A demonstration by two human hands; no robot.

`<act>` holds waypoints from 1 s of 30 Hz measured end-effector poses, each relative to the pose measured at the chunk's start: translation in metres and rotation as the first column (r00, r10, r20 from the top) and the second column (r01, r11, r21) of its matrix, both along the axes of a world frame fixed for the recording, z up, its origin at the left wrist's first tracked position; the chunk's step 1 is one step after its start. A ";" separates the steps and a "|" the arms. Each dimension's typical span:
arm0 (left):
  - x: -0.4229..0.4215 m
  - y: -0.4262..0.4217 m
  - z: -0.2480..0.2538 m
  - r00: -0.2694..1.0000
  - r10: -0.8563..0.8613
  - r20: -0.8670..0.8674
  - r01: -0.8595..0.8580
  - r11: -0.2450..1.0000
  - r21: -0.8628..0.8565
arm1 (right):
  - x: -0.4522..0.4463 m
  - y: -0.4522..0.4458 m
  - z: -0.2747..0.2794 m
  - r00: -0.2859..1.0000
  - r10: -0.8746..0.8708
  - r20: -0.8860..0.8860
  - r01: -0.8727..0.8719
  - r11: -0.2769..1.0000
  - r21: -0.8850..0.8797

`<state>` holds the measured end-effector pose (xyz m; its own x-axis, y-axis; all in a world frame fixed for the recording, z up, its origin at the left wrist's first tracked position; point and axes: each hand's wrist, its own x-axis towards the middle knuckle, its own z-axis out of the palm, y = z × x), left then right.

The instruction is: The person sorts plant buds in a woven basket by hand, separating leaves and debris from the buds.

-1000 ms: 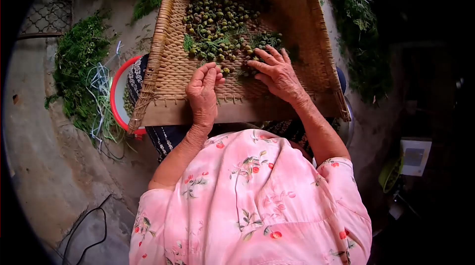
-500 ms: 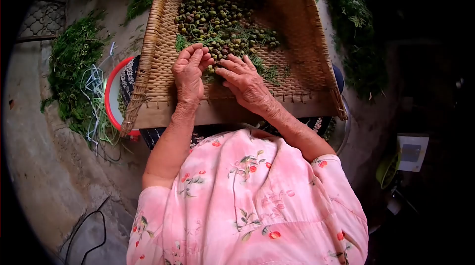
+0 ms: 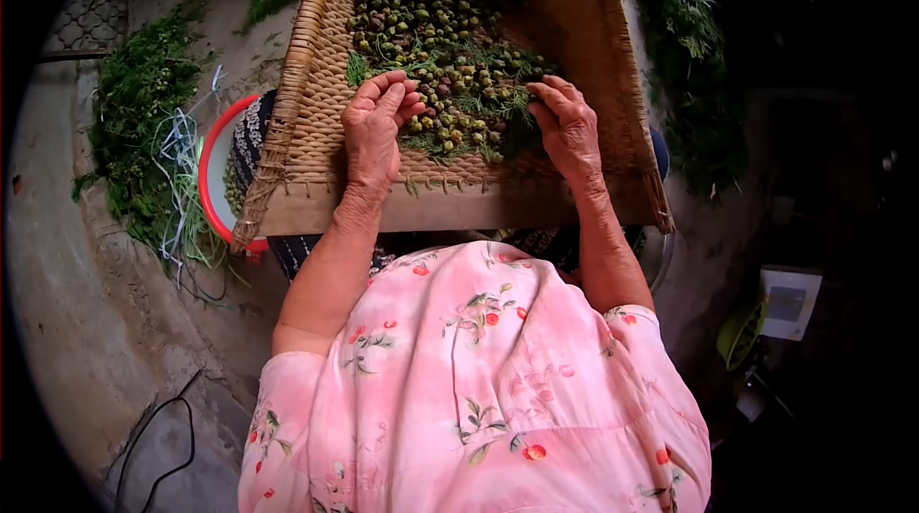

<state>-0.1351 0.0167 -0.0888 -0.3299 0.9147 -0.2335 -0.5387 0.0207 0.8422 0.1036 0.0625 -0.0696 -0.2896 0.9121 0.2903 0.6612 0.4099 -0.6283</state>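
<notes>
A wicker scoop basket [image 3: 316, 82] lies across my lap and holds many small, round green-brown cones or seed pods [image 3: 421, 15]. Feathery green sprigs [image 3: 479, 103] are mixed among them. Over the left part of the pile is my left hand [image 3: 375, 130], thumb and fingers drawn together; whatever is between them is too small to make out. My right hand [image 3: 571, 125] hovers at the right side of the pile, its fingers pinched beside some sprigs. I cannot tell whether it grips one.
A red-rimmed basin [image 3: 212, 154] is partly under the basket's left side. Heaps of green foliage lie on the floor at left [image 3: 144, 121] and right [image 3: 684, 25]. Pale plastic strings [image 3: 180, 164] and a black cord [image 3: 187, 427] are at left, a green bowl [image 3: 742, 333] at right.
My right hand has moved right, away from my left hand, uncovering more pods and sprigs in the middle. My left hand has shifted only slightly and stays pinched.
</notes>
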 end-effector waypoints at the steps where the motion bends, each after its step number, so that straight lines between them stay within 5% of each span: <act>1: -0.001 0.000 0.000 1.000 0.001 0.003 -0.001 1.000 -0.001 | 0.002 -0.001 0.002 0.995 -0.084 -0.045 0.083 0.996 -0.027; 4: 0.001 -0.001 -0.001 0.999 0.051 0.002 -0.052 0.999 0.015 | 0.008 -0.005 0.001 0.984 -0.163 -0.066 0.147 0.967 -0.208; 7: 0.007 -0.004 0.003 0.979 0.161 -0.125 -0.160 0.987 0.016 | -0.005 -0.014 0.009 0.965 -0.120 0.231 0.163 0.971 -0.177; 11: 0.006 -0.006 0.004 0.968 0.212 -0.137 -0.208 0.977 0.046 | -0.021 -0.013 0.004 0.961 0.021 0.276 0.015 0.992 -0.128; 16: 0.002 -0.007 0.007 0.930 0.356 -0.093 -0.351 0.934 0.067 | -0.038 -0.006 0.003 0.975 0.133 0.176 -0.088 0.966 -0.245; 19: 0.002 -0.007 0.004 0.925 0.364 -0.110 -0.357 0.931 0.082 | -0.061 -0.003 -0.001 0.981 0.156 -0.115 -0.169 0.979 -0.116; 20: 0.002 -0.006 0.003 0.923 0.366 -0.115 -0.358 0.930 0.084 | -0.071 -0.001 -0.002 0.960 0.166 -0.227 -0.211 0.958 -0.195; 23: 0.001 -0.006 0.002 0.924 0.349 -0.156 -0.339 0.937 0.086 | -0.093 0.004 0.011 0.950 0.218 -0.223 -0.265 0.942 -0.206; 29: 0.000 -0.007 -0.006 0.926 0.310 -0.217 -0.298 0.950 0.088 | -0.102 0.018 -0.001 0.943 0.312 0.114 -0.297 0.946 -0.131; 30: -0.002 -0.007 -0.008 0.884 0.248 -0.395 -0.241 0.968 0.069 | -0.101 0.019 -0.009 0.918 0.329 0.221 -0.336 0.942 -0.009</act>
<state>-0.1368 0.0098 -0.0968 -0.6053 0.7958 -0.0206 -0.1447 -0.0846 0.9859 0.0030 0.0811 -0.0790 -0.6333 0.7446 0.2111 0.6020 0.6454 -0.4703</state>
